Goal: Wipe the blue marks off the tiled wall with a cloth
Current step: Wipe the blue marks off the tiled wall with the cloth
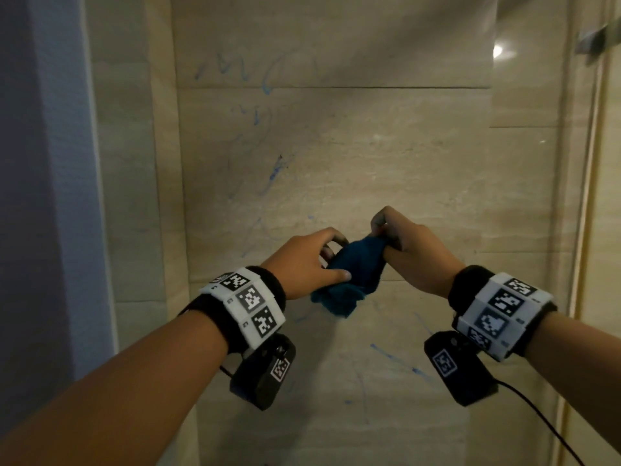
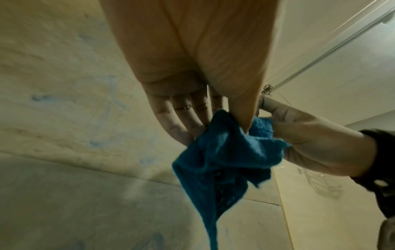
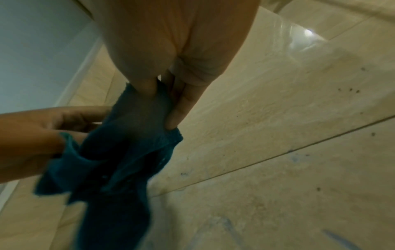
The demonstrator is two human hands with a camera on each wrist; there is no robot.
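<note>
Head view: both the left hand (image 1: 302, 260) and right hand (image 1: 408, 247) pinch the bunched blue cloth (image 1: 349, 274) off the tiled wall (image 1: 386, 156); blue marks (image 1: 275, 169) remain above and below the cloth, so wiping looks largely unfinished.

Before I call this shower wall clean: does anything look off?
Yes. Blue marks still streak the tiled wall, above and below the hands. The cloth is bunched between the left hand and right hand, not visibly wiping.
</note>
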